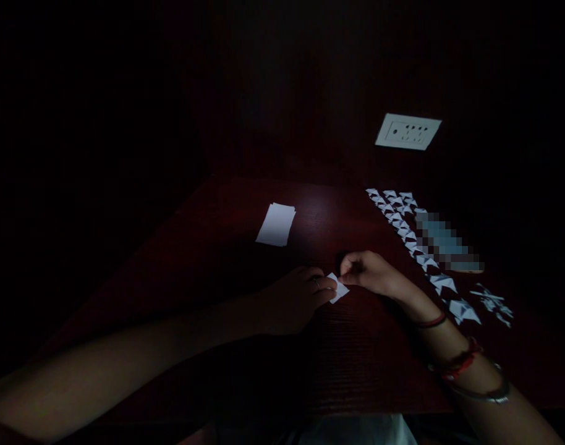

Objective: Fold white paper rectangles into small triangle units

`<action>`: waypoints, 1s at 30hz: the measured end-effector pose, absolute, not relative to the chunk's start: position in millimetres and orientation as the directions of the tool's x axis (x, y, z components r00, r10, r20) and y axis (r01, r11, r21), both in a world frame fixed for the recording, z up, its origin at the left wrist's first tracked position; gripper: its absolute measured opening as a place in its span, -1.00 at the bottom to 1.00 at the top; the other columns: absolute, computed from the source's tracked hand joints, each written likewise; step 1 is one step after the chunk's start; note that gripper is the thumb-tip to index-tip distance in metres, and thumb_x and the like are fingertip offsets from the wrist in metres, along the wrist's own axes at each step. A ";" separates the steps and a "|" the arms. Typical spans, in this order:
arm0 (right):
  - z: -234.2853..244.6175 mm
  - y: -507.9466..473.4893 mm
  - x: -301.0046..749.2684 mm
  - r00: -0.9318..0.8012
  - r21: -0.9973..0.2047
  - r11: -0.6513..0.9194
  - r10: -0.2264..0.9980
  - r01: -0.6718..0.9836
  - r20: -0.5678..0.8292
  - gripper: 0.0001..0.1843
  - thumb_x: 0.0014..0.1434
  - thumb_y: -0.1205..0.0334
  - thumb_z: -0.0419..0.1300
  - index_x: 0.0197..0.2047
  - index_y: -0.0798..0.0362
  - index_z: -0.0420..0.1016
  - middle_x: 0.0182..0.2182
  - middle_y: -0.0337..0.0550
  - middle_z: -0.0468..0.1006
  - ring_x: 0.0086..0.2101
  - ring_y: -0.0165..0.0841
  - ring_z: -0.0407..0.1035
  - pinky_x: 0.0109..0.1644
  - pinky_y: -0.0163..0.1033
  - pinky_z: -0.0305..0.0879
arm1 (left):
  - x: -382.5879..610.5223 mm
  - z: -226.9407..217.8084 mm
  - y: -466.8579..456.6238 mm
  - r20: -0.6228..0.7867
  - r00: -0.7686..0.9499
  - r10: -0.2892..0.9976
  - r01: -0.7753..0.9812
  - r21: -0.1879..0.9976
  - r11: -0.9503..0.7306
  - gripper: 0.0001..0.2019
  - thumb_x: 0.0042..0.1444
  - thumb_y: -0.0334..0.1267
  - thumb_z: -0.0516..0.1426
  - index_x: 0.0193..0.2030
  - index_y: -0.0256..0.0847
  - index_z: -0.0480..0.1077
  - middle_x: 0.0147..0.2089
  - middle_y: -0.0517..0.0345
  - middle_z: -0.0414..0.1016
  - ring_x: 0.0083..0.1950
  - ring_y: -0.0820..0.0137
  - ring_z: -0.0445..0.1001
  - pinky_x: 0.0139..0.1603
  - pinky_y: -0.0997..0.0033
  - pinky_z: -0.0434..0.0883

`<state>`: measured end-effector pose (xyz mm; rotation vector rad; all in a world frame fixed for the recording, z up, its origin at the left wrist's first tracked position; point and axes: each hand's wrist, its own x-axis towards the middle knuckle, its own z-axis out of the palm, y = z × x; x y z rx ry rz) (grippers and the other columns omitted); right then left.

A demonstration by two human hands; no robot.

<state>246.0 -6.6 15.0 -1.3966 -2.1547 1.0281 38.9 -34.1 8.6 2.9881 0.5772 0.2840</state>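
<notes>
A small folded piece of white paper (340, 290) lies low over the dark red table, between my two hands. My left hand (292, 303), with a ring on one finger, comes in from the left and has its closed fingers on the paper's left side. From the right, my right hand (368, 273) pinches the paper's upper right edge with curled fingers; its wrist carries several bands. Part of the paper is hidden by my left fingers, and dim light blurs the detail of both grips.
A stack of white paper sheets (276, 225) lies farther back on the table (329, 213). Rows of folded white paper pieces (405, 233) run along the right, beside a blurred-out flat object (449, 244) and thin paper scraps (493, 304). A socket plate (408, 131) is on the wall.
</notes>
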 end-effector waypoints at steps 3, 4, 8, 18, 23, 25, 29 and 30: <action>14.2 -6.4 245.9 -0.440 -0.746 0.244 0.895 0.620 -0.072 -0.95 -0.13 0.31 0.15 -0.51 0.11 0.36 -0.53 -0.27 0.39 -0.48 -0.47 0.26 -0.40 -0.36 0.16 | 38.6 8.6 -33.6 0.162 0.915 0.371 0.353 0.126 -0.927 -0.57 -0.04 -0.46 -0.03 0.04 -0.28 0.13 0.07 0.08 0.19 0.04 0.23 0.08 0.00 0.22 0.11; 14.0 -6.3 245.7 -0.439 -0.743 0.247 0.896 0.622 -0.070 -0.95 -0.13 0.31 0.16 -0.51 0.10 0.36 -0.54 -0.27 0.39 -0.49 -0.47 0.26 -0.41 -0.36 0.16 | 38.4 8.0 -33.5 0.165 0.914 0.370 0.352 0.130 -0.927 -0.58 -0.03 -0.46 -0.03 0.03 -0.27 0.13 0.07 0.08 0.19 0.04 0.23 0.08 0.01 0.22 0.11; 14.6 -6.4 245.9 -0.440 -0.728 0.270 0.896 0.630 -0.049 -0.95 -0.12 0.32 0.16 -0.51 0.11 0.36 -0.55 -0.28 0.38 -0.50 -0.47 0.26 -0.42 -0.37 0.16 | 37.1 4.1 -33.6 0.217 0.896 0.387 0.365 0.137 -0.921 -0.59 0.00 -0.45 -0.04 0.05 -0.23 0.13 0.09 0.04 0.13 0.06 0.26 0.10 0.01 0.22 0.12; 32.9 -14.5 255.1 -0.745 -0.597 0.609 0.667 0.522 0.029 -0.80 0.07 0.37 0.06 -0.29 0.02 0.49 -0.39 -0.19 0.44 -0.37 -0.44 0.30 -0.28 -0.35 0.18 | 34.3 2.8 -34.1 0.212 0.903 0.373 0.353 0.127 -0.927 -0.55 -0.01 -0.44 -0.03 0.08 -0.26 0.08 0.03 0.00 0.19 0.04 0.24 0.12 0.02 0.19 0.12; 36.3 -15.3 256.7 -0.782 -0.564 0.648 0.623 0.512 0.005 -0.75 0.10 0.34 0.04 -0.20 -0.04 0.48 -0.37 -0.19 0.44 -0.36 -0.44 0.32 -0.27 -0.36 0.19 | 35.3 2.9 -35.0 0.216 0.892 0.397 0.375 0.137 -0.917 -0.54 0.01 -0.43 -0.05 0.11 -0.27 0.04 0.04 -0.01 0.18 0.03 0.26 0.13 0.01 0.21 0.13; 36.8 -15.4 257.0 -0.787 -0.560 0.651 0.617 0.512 -0.002 -0.73 0.10 0.35 0.05 -0.16 -0.06 0.46 -0.35 -0.20 0.44 -0.36 -0.44 0.32 -0.27 -0.36 0.19 | 35.6 2.0 -34.8 0.214 0.887 0.410 0.388 0.138 -0.911 -0.51 -0.02 -0.46 -0.05 0.12 -0.27 0.02 0.03 -0.01 0.17 0.02 0.26 0.14 0.00 0.21 0.14; 37.4 -16.2 257.6 -0.788 -0.544 0.658 0.616 0.521 -0.010 -0.70 0.08 0.38 0.05 -0.15 -0.07 0.45 -0.35 -0.22 0.43 -0.37 -0.45 0.31 -0.27 -0.37 0.18 | 35.6 1.9 -34.3 0.216 0.882 0.418 0.390 0.160 -0.907 -0.48 -0.06 -0.47 -0.03 0.12 -0.26 0.03 0.03 -0.01 0.15 0.01 0.26 0.14 0.00 0.21 0.14; 37.5 -16.4 257.7 -0.788 -0.537 0.661 0.615 0.524 -0.012 -0.71 0.08 0.39 0.05 -0.16 -0.06 0.46 -0.36 -0.22 0.43 -0.37 -0.45 0.31 -0.27 -0.37 0.18 | 35.6 2.2 -34.1 0.215 0.883 0.417 0.388 0.168 -0.906 -0.47 -0.06 -0.47 -0.02 0.12 -0.26 0.03 0.03 -0.02 0.15 0.02 0.25 0.14 0.00 0.21 0.14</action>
